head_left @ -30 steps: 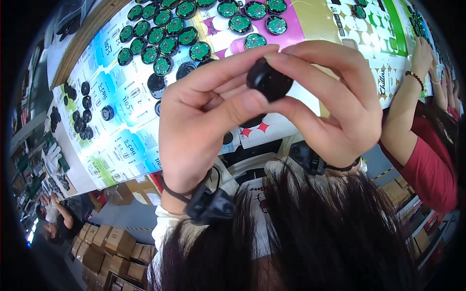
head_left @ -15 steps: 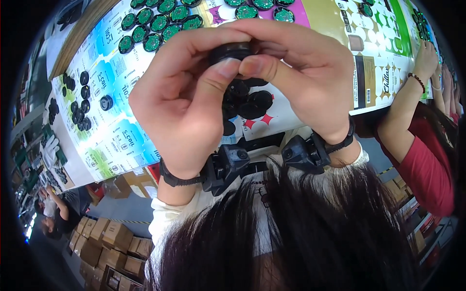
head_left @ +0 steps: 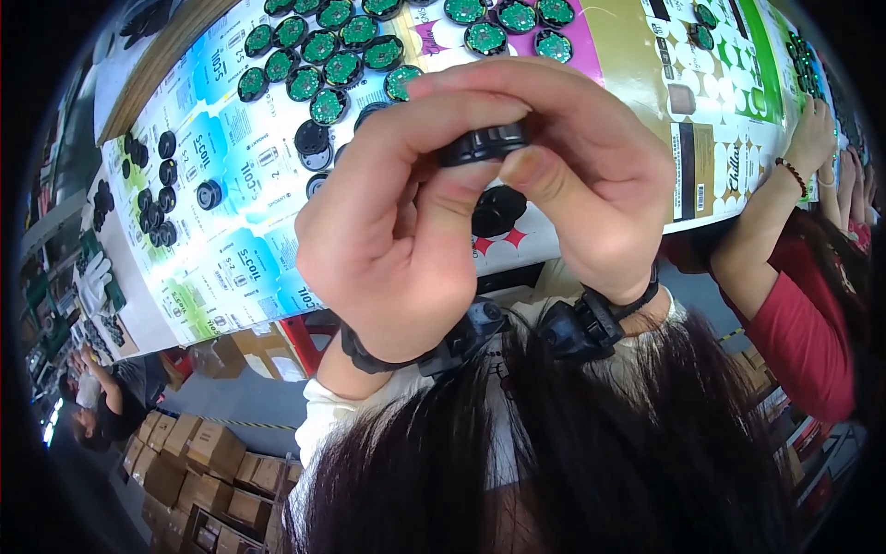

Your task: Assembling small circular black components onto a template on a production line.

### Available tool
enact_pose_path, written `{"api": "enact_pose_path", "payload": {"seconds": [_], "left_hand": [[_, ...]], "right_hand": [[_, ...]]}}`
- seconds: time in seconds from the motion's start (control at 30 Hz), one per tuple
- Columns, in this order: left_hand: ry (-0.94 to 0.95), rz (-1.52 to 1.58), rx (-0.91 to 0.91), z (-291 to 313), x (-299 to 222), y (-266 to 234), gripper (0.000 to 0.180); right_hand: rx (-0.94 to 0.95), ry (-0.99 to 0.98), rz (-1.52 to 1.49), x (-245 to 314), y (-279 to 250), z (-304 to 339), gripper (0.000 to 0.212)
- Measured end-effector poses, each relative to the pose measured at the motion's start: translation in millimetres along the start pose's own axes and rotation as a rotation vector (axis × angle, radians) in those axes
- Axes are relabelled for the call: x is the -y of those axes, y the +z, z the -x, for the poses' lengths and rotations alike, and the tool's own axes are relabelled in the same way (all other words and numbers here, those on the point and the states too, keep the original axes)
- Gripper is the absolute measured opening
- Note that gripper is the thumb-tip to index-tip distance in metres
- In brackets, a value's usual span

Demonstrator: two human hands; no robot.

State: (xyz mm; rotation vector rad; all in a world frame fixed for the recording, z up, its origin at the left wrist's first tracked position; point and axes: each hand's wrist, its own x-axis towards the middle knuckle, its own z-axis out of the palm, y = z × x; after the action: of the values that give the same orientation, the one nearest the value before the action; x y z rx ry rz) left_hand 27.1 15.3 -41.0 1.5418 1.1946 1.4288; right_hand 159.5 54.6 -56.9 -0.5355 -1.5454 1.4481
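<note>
Between both hands, above the table, is a small round black plastic case (head_left: 484, 145). My left hand (head_left: 392, 222) pinches its left side, thumb beneath and fingers over the top. On its right side my right hand (head_left: 591, 166) grips it the same way, thumb tip pressed near the rim. Under my hands lies a loose black round part (head_left: 499, 210), partly hidden. Beyond them, green circuit boards seated in black round cases (head_left: 342, 68) stand in a cluster. A black round part (head_left: 312, 138) shows just past my left hand.
A single black part (head_left: 209, 194) sits on the printed sheet at left, with several small black parts (head_left: 167, 172) beside it. A wooden strip (head_left: 157, 69) borders the table's far left. At right a co-worker's arm (head_left: 771, 203) reaches over the table. Cardboard boxes (head_left: 215, 447) are stacked on the floor.
Both hands have shifted slightly, the left one to the right, with the black case tilted to show more of its side. The table scene has moved a little in view.
</note>
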Motion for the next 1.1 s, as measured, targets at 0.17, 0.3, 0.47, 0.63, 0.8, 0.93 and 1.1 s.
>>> {"api": "enact_pose_path", "payload": {"seconds": [0.17, 0.3, 0.47, 0.63, 0.8, 0.93, 1.1], "left_hand": [[-0.037, 0.034, 0.021, 5.2, -2.6, -4.8, 0.016], [-0.232, 0.053, 0.046, -4.5, 3.6, -26.2, 0.019], [-0.272, -0.904, 0.04, 29.8, 26.7, -104.7, 0.031], [-0.192, -1.056, 0.204, 53.9, 43.6, -120.6, 0.038], [-0.073, -1.386, 0.365, 44.6, 46.7, -129.1, 0.043], [-0.02, -1.472, 0.335, 7.6, 28.2, -125.4, 0.04], [0.005, -1.074, 0.334, -47.9, 23.3, -80.5, 0.028]], "right_hand": [[-0.098, 0.176, -0.169, 3.0, 7.8, 4.8, 0.034], [-0.042, 0.023, 0.426, -14.5, -14.4, 0.5, 0.038], [0.107, 0.102, 0.702, -31.7, -15.7, 8.9, 0.037], [0.144, 0.163, 0.83, -36.0, -3.5, 7.1, 0.03], [0.112, 0.118, 0.924, -34.7, -1.5, 5.1, 0.028], [0.142, 0.137, 0.963, -29.1, 1.6, 3.1, 0.028], [0.14, 0.093, 0.986, -29.9, -0.9, 3.0, 0.025]]}}
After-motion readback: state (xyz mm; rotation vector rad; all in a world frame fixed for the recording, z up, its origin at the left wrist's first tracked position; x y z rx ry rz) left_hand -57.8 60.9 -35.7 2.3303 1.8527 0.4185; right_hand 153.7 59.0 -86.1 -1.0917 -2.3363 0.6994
